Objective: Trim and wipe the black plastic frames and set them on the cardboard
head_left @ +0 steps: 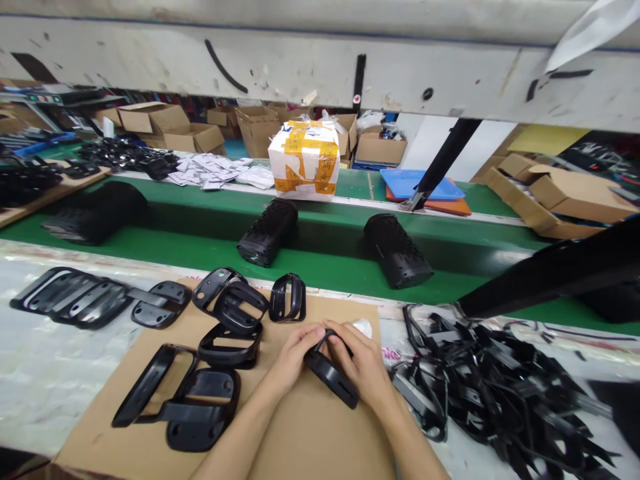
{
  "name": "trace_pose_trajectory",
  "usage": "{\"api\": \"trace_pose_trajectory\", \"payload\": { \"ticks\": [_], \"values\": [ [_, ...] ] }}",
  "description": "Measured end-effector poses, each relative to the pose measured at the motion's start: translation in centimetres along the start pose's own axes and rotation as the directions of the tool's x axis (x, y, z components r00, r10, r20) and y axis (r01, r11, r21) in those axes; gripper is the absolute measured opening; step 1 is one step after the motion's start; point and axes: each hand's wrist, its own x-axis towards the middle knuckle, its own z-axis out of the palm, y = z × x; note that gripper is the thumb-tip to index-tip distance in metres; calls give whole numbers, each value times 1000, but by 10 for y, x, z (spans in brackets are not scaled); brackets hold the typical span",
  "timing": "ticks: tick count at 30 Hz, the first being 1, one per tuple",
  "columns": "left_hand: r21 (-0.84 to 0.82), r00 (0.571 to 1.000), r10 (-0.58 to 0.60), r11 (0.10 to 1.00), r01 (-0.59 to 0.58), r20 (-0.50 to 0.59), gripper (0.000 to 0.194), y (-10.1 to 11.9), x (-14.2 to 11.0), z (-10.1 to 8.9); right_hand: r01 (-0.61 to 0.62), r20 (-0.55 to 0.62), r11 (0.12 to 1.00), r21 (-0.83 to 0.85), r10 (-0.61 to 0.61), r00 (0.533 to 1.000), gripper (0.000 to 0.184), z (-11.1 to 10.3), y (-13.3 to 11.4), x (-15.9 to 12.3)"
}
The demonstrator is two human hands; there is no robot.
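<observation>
Between my two hands is a black plastic bracket (330, 377), tilted above a cardboard sheet (300, 440). My left hand (299, 350) pinches its upper left end with thumb and fingers. My right hand (361, 360) wraps its upper right side, the thumb inside the loop. Fingers cover part of the bracket. Left of my hands lie several similar black brackets, among them an upright one (288, 297), a pair of overlapping ones (240, 305) and a larger one (203, 407) near the front.
A tangled heap of black strips and parts (510, 393) lies at the right. Behind the bench, black cylindrical housings (397, 250) rest on a green conveyor belt (330, 233). A taped white box (305, 160) stands beyond. A black post (550, 267) slants in from the right.
</observation>
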Motion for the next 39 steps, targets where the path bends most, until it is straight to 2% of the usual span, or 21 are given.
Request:
{"api": "trace_pose_trajectory", "payload": {
  "ticks": [4, 11, 16, 20, 23, 26, 28, 31, 33, 35, 37, 39],
  "values": [
    [33, 1000, 5, 999, -5, 9, 47, -2, 0, 0, 7, -6, 1000, -21, -7, 1000, 32, -2, -1, 0],
    [92, 970, -15, 996, -8, 242, 50, 9, 0, 1, -7, -113, 995, -101, -4, 994, 28, 3, 1, -4],
    [142, 972, 10, 989, -44, 234, 47, 11, 2, -2, -46, -132, 997, -69, 36, 991, 26, 3, 2, -1],
    [71, 978, 22, 997, -37, 206, 48, 8, 4, 3, -36, -97, 999, 18, 37, 995, 25, -3, 4, 3],
    [2, 967, 23, 1000, -24, 254, 51, 7, 4, 6, -29, -130, 993, 110, 43, 991, 25, -5, 6, 1],
    [7, 954, 60, 998, -65, 293, 53, 13, -1, 8, -71, -184, 950, 303, 132, 974, 42, -3, 10, -3],
    [67, 954, 81, 992, -104, 289, 55, 21, -8, 11, -134, -198, 875, 466, 250, 948, 58, -1, 13, -4],
    [186, 955, 93, 971, -150, 282, 57, 42, -28, 20, -221, -204, 771, 597, 412, 888, 67, 1, 17, -4],
    [271, 940, 146, 934, -234, 307, 53, 60, -44, 24, -248, -207, 760, 600, 447, 870, 68, 0, 20, -3],
    [354, 911, 211, 872, -339, 354, 50, 82, -62, 23, -285, -175, 771, 569, 452, 874, 68, -2, 23, -3],
    [407, 887, 272, 811, -420, 373, 47, 105, -79, 12, -348, -139, 778, 523, 481, 866, 65, -6, 27, -3],
    [452, 879, 343, 760, -467, 331, 45, 125, -97, -7, -396, -131, 793, 463, 503, 854, 64, -9, 32, -3]
  ]
}}
